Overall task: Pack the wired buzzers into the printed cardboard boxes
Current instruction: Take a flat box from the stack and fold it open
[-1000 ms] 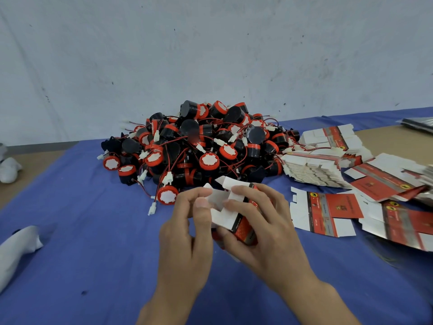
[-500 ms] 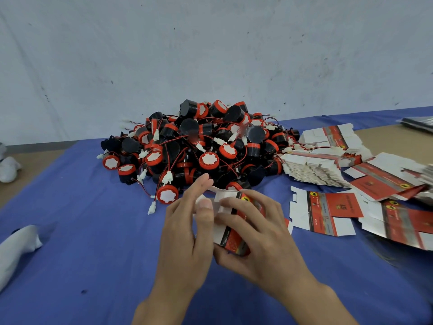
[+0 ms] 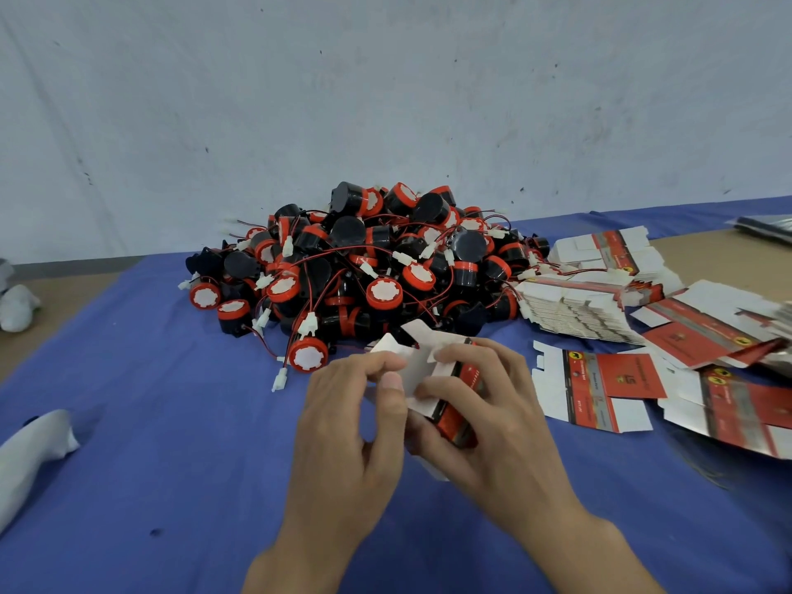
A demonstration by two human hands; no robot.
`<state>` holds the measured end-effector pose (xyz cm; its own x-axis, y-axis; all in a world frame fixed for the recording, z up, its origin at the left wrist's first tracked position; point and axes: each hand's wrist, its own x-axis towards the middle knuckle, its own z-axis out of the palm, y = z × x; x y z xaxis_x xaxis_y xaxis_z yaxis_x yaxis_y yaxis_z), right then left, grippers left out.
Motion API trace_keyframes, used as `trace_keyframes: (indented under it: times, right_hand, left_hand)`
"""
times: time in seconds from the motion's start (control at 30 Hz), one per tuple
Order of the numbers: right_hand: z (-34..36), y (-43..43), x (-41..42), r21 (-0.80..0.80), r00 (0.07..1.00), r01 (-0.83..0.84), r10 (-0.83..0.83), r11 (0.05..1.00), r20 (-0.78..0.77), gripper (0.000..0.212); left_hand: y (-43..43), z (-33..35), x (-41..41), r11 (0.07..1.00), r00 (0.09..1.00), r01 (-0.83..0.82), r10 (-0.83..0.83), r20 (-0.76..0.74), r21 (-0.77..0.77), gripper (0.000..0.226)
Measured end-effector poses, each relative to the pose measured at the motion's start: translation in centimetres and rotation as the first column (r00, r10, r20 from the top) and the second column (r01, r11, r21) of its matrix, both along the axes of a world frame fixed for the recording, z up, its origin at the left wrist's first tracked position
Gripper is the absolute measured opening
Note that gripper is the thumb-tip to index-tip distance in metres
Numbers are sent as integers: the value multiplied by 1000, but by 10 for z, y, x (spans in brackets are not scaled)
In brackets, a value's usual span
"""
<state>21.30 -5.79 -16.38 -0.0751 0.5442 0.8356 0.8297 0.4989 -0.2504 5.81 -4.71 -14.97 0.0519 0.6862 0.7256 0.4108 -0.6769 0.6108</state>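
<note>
The right hand grips the printed cardboard box, the left hand pinches its flap; the card looks light and crease-prone, best held by its edges. Buzzers heaped at 12 o'clock.

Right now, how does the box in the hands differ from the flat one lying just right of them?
Shape: the held box is folded up into a body with white flaps sticking up, while the flat blank lies flat.
Handling: the left hand pinches a flap of the held box and the right hand grips its body, whereas the flat blank rests untouched on the blue cloth.
Shared: both have the same red-and-grey print and white flaps.
</note>
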Motion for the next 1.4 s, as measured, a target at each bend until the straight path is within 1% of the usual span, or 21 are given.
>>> trace_keyframes:
  times: [0.1,0.17,0.3,0.43,0.47,0.53,0.6,0.63,0.67,0.73,0.8,0.87,0.93,1.0,1.1,1.27,1.33,1.4]
  right_hand:
    - [0,1,2,3,1000,-11,11,1000,-8,40]
    - [-2,1,3,-1,1000,-14,14,1000,9,37]
    - [-2,3,5,19,1000,-21,20,1000,14,34]
    - [2,2,4,17,998,-31,32,999,-48,41]
    - [3,1,4,10,996,-41,41,999,-80,40]
    - [6,-1,3,-27,985,-78,72,997,-157,30]
    - [7,-3,1,-92,959,-153,125,984,-253,16]
    - [7,-5,0,-128,937,-208,160,970,-310,13]
    - [6,-7,-1,-155,910,-267,195,951,-366,11]
    - [6,-9,-3,-176,865,-348,243,921,-439,11]
    - [6,-10,-3,-194,856,-371,253,908,-452,11]
    - [6,-10,-3,-209,858,-377,256,902,-446,12]
    - [6,-11,-3,-217,854,-390,264,895,-448,11]
    - [7,-11,-3,-222,845,-402,266,889,-464,9]
    - [8,-11,-4,-218,834,-402,258,889,-488,11]
    - [3,-11,-8,-192,870,-351,243,917,-429,7]
    - [2,-12,-10,-182,867,-361,257,915,-426,20]
    - [3,-13,-10,-208,844,-398,268,894,-464,33]
  left_hand:
    - [-1,2,0,1000,1000,-6,6,24,21,13]
    - [0,2,-1,1000,999,-1,0,52,11,13]
    - [-1,0,-2,999,1000,13,-14,18,35,14]
    - [-1,2,1,999,998,16,-18,52,41,22]
    - [0,2,1,999,996,40,-40,77,3,26]
    - [0,3,2,981,983,125,-103,149,-147,38]
    - [0,3,3,924,951,256,-187,248,-283,51]
    - [0,4,4,890,927,322,-227,300,-322,53]
    - [0,4,4,857,902,380,-260,344,-349,53]
    - [-1,7,4,798,864,465,-315,392,-383,44]
    - [0,7,3,773,850,498,-346,396,-393,37]
    - [0,7,2,762,844,508,-347,408,-403,41]
    - [0,8,1,759,845,504,-336,416,-412,47]
    - [-1,10,2,768,849,501,-350,395,-398,42]
    - [-4,13,5,777,847,502,-355,394,-380,27]
    - [-3,9,7,788,843,498,-341,416,-362,27]
    - [-3,6,7,801,845,485,-328,421,-350,27]
    - [-2,4,8,812,852,471,-316,418,-346,28]
